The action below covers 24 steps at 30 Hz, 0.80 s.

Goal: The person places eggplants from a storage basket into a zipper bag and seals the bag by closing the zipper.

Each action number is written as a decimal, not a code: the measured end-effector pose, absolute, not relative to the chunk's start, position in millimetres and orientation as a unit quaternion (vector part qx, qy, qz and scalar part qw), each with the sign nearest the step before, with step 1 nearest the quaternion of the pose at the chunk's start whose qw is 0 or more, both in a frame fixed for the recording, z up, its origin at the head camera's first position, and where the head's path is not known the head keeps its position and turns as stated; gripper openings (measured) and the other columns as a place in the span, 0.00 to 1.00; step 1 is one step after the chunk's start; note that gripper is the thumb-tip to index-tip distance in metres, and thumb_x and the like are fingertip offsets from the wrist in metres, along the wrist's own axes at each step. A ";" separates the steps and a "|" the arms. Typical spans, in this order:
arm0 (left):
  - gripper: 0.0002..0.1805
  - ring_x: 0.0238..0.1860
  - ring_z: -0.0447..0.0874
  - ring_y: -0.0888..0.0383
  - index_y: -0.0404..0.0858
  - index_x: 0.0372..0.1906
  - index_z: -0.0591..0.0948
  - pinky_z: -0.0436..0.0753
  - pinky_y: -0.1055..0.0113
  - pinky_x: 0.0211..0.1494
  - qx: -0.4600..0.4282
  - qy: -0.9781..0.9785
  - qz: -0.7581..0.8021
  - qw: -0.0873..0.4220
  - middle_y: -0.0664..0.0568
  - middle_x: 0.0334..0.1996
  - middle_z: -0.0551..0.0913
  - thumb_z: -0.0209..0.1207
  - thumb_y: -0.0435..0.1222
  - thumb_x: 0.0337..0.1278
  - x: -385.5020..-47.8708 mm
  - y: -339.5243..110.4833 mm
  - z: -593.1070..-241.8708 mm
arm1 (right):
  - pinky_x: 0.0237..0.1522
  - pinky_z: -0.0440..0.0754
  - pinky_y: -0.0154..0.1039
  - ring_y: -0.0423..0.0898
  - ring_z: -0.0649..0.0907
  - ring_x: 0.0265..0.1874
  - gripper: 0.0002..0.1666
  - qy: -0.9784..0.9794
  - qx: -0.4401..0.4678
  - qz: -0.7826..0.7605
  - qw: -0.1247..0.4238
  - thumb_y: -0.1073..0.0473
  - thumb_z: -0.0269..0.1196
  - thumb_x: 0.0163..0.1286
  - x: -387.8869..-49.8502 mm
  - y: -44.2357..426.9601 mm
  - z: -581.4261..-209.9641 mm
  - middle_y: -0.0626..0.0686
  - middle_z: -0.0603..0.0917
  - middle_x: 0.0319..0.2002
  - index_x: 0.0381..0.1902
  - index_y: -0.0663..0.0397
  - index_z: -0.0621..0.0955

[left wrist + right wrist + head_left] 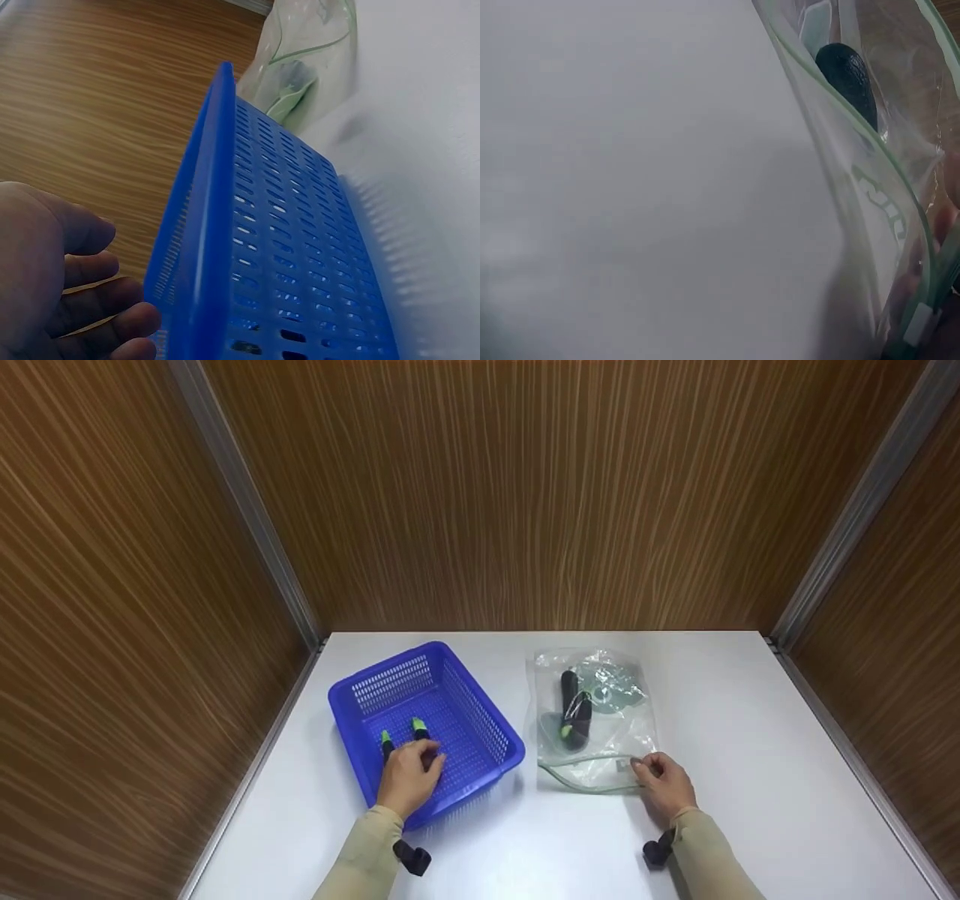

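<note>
A clear bag with a green zip edge (585, 790) lies on the right, two dark eggplants (577, 727) inside it. My right hand (670, 789) pinches the right end of the bag's opening; in the right wrist view the zip edge (885, 154) stands apart from the other side. Over the near left part of the blue basket (480, 697) is my left hand (409, 780), fingers loosely bent beside two dark eggplants with green tips (419, 727). In the left wrist view the hand (82, 285) shows no object between its relaxed fingers, next to the basket's rim (214, 202).
A white table (540, 847) carries the basket and the bag side by side. Wood-patterned panels (540, 495) stand behind and on both sides, with metal strips at the corners. Each wrist wears a small black camera (412, 858).
</note>
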<state>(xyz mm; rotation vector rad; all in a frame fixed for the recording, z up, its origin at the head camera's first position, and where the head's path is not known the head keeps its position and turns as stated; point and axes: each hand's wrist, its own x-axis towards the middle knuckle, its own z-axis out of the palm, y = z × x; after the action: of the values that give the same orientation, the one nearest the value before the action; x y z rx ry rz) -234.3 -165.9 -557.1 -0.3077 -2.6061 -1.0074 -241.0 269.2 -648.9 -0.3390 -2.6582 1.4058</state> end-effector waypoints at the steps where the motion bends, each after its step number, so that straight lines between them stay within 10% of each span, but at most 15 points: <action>1: 0.10 0.36 0.82 0.58 0.37 0.42 0.85 0.81 0.60 0.41 -0.102 -0.915 -0.356 0.158 0.51 0.35 0.84 0.65 0.37 0.56 -234.2 -166.7 -558.0 | 0.40 0.68 0.40 0.47 0.72 0.35 0.13 -0.877 -0.109 0.464 0.055 0.52 0.60 0.69 -242.1 270.4 -649.4 0.51 0.75 0.33 0.37 0.57 0.75; 24: 0.25 0.55 0.76 0.43 0.35 0.57 0.77 0.73 0.48 0.58 -0.024 -0.955 -0.294 -0.019 0.40 0.53 0.80 0.63 0.44 0.58 -270.0 -194.1 -527.2 | 0.37 0.70 0.33 0.44 0.72 0.34 0.08 -0.858 -0.074 0.507 0.027 0.59 0.61 0.68 -243.1 283.9 -651.3 0.50 0.75 0.31 0.34 0.59 0.76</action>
<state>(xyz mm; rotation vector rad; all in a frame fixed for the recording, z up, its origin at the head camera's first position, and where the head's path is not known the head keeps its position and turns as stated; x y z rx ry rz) -270.0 -194.1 -527.2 -0.0757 -3.0378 -0.9359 -243.1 283.9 -651.3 -0.2286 -2.6512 1.5664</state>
